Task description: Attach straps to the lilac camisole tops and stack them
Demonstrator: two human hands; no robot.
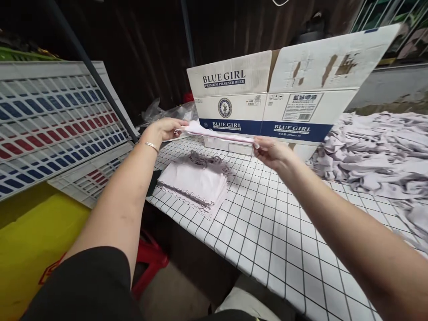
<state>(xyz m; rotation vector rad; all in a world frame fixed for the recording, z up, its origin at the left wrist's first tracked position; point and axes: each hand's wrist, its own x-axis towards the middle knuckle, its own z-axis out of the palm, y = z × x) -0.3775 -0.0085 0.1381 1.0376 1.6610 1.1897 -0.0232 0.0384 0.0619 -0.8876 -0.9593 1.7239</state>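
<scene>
My left hand [166, 129] and my right hand [271, 151] each pinch one end of a pale lilac cloth piece [217, 133], held stretched flat in the air above the checked table [274, 236]. Below it, near the table's left edge, lies a neat stack of the same folded cloth pieces [194, 183] with grey drawstrings bunched on its far side. A thin bracelet sits on my left wrist.
A white and blue "BLUE GIRL" cardboard box [267, 100] stands open behind my hands. A large heap of loose lilac cloth pieces [377, 151] fills the table's right side. White slatted crates [50, 120] lean at the left, above a yellow surface and a red stool [150, 261].
</scene>
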